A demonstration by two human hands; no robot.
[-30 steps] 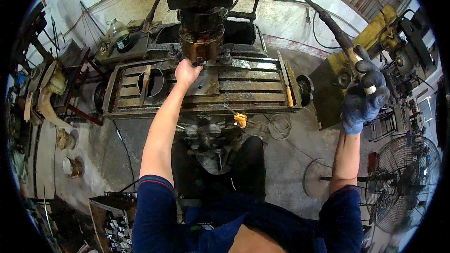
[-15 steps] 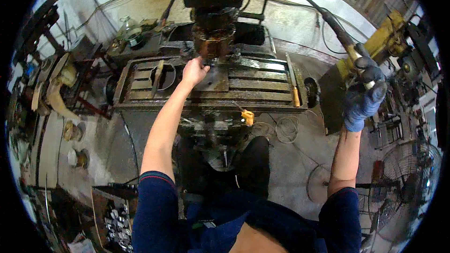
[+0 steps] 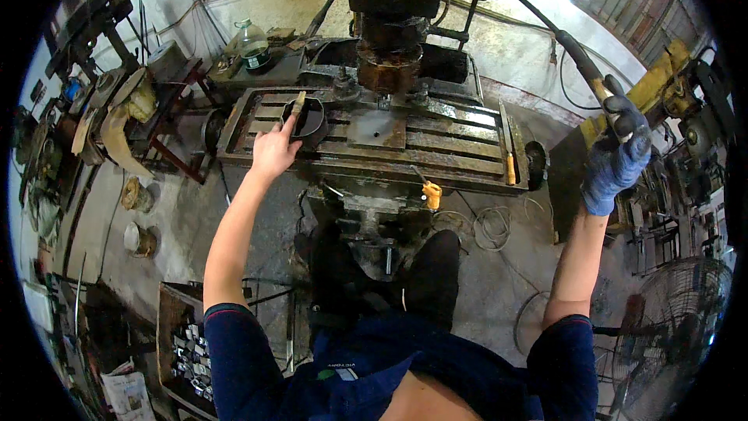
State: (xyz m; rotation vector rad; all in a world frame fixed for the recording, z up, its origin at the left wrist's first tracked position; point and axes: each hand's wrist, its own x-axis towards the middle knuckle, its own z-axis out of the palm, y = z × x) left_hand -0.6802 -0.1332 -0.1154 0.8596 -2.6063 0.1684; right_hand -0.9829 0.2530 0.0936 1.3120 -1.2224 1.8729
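My right hand (image 3: pixel 615 160), in a blue glove, is closed round the end of a long dark lever (image 3: pixel 573 51) that slopes up to the head of a big drill machine (image 3: pixel 393 0). My bare left hand (image 3: pixel 274 152) reaches out over the left part of the slotted machine table (image 3: pixel 460 148), fingers together, touching the rim of a dark round can (image 3: pixel 308 118) with a brush handle in it. Under the rusty spindle (image 3: pixel 387 70) lies a flat metal plate (image 3: pixel 375 129).
A file with a yellow handle (image 3: pixel 506 156) lies on the table's right end. A green bottle (image 3: pixel 253 43) stands behind on a bench. A yellow-knobbed crank (image 3: pixel 431 193) sticks out in front. A fan (image 3: pixel 678 320) stands at the right, boxes of metal parts (image 3: pixel 187 343) at the lower left.
My left hand has moved left from the plate under the spindle to the round can. My right hand keeps its grip on the lever. My head has shifted, so the machine sits lower in view.
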